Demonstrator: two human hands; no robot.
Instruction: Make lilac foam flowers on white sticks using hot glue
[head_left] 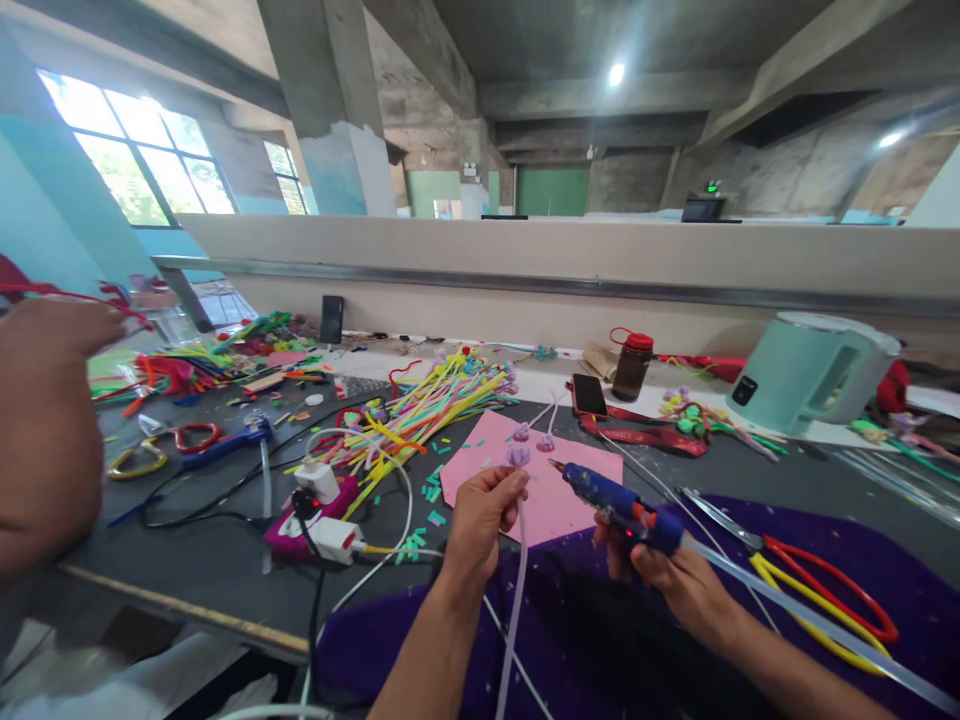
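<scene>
Two hands at work over dark tabletop [225,560], purple cloth [862,560] under forearms. Behind, pale green appliance [817,375] at the far right; heap of coloured pipe cleaners [420,410] left of centre. Pink sheet [559,480] just beyond the hands. Scissors [817,590] with red and yellow handles to the right. Right hand [664,570] closed around blue glue gun [619,500], nozzle aimed left. Left hand [480,520] pinched on white stem [517,580] topped by small lilac flower [517,456], nozzle near flower.
</scene>
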